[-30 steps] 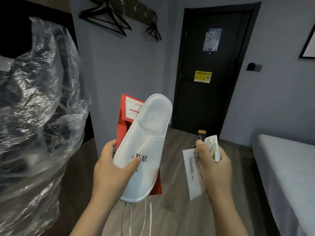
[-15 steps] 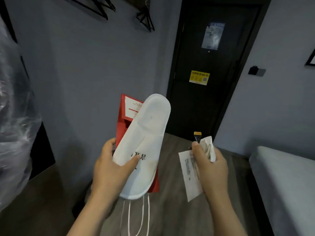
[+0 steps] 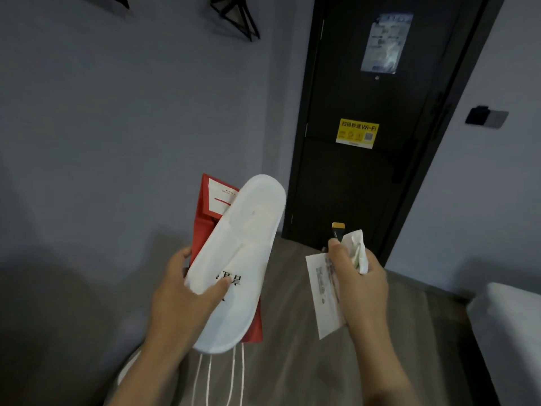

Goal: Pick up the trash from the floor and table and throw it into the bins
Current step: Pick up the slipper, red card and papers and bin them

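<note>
Left hand [image 3: 181,291]: at 7 o'clock from frame centre; thumb pressed across the slipper's printed upper, fingers curled round behind, clamped on slipper and bag together.
White disposable slipper [image 3: 243,253]: held in the air just below centre, tilted, one end up toward 1 o'clock and the other down toward 7; black characters under the thumb tip.
Red paper bag [image 3: 209,212]: flat against the back of the slipper, top corner sticking out at its 11 o'clock, bottom corner showing at its 5 o'clock.
White cord handles [image 3: 234,373]: dangling straight down at 6 o'clock beneath the bag.
Right hand [image 3: 360,288]: at 5 o'clock from centre, well apart from the left; fingers closed, thumb pinching down on a bundle of litter.
Printed paper slip [image 3: 322,300]: under the thumb, hanging out at 9 o'clock of the right hand.
Crumpled tissue [image 3: 355,247]: poking up at 12 o'clock of the right hand.
Small black piece with a yellow tip [image 3: 339,230]: upright just above the thumb; kind not clear.
Black door [image 3: 366,171]: at 2 o'clock, with a yellow Wi-Fi sticker [image 3: 357,133] and a paper notice [image 3: 385,43] above it.
Black hanger [image 3: 237,22]: on the grey wall at 12 o'clock.
Wall switch [image 3: 486,117]: at 2 o'clock, right of the door.
White bed [image 3: 512,332]: at 4 o'clock, on the wood-look floor [image 3: 292,361].
</note>
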`<state>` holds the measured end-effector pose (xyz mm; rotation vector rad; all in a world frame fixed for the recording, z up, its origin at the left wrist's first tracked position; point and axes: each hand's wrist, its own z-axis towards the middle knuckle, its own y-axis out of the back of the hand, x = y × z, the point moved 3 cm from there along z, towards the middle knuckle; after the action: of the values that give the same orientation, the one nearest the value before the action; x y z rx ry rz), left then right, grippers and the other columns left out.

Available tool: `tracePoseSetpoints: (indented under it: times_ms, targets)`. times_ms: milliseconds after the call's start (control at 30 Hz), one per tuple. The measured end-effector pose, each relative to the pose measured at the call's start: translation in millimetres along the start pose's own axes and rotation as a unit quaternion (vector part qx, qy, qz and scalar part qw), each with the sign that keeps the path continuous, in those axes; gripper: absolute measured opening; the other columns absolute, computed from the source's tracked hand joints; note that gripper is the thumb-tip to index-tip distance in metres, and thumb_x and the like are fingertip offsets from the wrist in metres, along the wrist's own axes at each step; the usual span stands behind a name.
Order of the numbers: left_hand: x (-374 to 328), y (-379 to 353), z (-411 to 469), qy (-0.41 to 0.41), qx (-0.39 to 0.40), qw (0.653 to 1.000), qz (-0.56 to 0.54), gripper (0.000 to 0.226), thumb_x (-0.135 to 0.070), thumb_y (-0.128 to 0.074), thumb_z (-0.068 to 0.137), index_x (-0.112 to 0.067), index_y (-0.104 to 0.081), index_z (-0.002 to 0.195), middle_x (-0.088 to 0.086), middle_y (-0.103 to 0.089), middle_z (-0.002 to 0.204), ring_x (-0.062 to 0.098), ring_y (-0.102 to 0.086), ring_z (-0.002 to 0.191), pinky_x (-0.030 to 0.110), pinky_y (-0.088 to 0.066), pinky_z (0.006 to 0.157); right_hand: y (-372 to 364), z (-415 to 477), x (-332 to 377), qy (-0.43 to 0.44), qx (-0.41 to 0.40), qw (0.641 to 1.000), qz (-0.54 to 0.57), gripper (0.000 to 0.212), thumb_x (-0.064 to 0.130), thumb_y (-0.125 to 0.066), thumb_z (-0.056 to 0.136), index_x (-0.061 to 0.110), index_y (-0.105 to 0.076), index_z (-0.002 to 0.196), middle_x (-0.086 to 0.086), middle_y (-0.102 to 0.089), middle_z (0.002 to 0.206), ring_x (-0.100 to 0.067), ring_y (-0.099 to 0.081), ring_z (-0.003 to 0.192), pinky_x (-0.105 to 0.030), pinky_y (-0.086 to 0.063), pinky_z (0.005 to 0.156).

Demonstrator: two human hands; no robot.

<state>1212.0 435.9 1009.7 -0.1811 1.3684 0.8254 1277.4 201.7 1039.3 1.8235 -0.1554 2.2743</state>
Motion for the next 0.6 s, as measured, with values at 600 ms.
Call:
tracePoseSetpoints:
  times_ms: [600]
  targets:
    - [102.2, -141.3, 282.5, 0.092, -0.041, 0.994, 0.043, 0.072, -0.029, -0.081, 0.070, -0.026, -0.042, 0.129, -0.009, -0.050, 0.108, 0.016, -0.050, 0.093, 0.035, -0.046, 0.078, -174.3, 281.7, -114.7, -0.038, 0.076, 0.996, -0.036, 0.022, 0.036, -0.065, 0.087, 0.014, -0.061, 0.081, -0.005, -0.062, 0.068, -0.011, -0.057, 0.057, -0.021, -0.045, 0.051]
